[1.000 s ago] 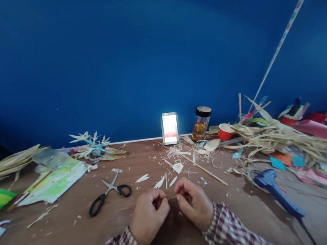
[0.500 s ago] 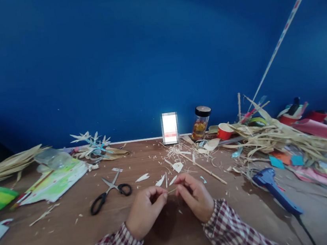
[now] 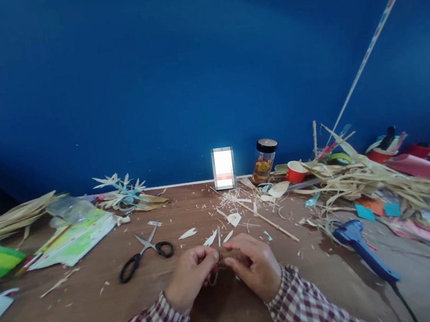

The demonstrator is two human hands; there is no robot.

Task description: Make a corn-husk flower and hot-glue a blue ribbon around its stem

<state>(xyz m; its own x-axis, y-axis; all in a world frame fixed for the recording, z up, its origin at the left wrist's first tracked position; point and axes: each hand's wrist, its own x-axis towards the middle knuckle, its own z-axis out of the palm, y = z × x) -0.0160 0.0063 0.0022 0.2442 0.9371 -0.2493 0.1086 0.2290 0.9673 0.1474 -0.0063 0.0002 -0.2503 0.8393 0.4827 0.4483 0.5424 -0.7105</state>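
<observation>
My left hand (image 3: 194,278) is closed, thumb and forefinger pinching a thin pale plant strip (image 3: 212,277) that curls below the fingers. My right hand (image 3: 255,266) faces it from the right with its fingers curled and the fingertips close to the left ones. A bit of the strip seems to run between the two hands, but the fingers hide most of it. Just beyond my fingertips lie small pale leaf-shaped pieces (image 3: 210,238). Black-handled scissors (image 3: 144,252) lie with parted blades left of my left hand.
Right of my hands lies a blue glue gun (image 3: 365,252) with its cord. Behind it are heaped dry husk strips (image 3: 377,177). A thin stick (image 3: 271,222), a jar (image 3: 264,163) and a red paper cup (image 3: 296,172) stand or lie farther back. Husk-strip flowers (image 3: 124,190) lie at back left.
The strip, stretched between my fingertips before, now shows a curled end under my left fingers. My right fingertips have moved slightly left, nearer the left hand.
</observation>
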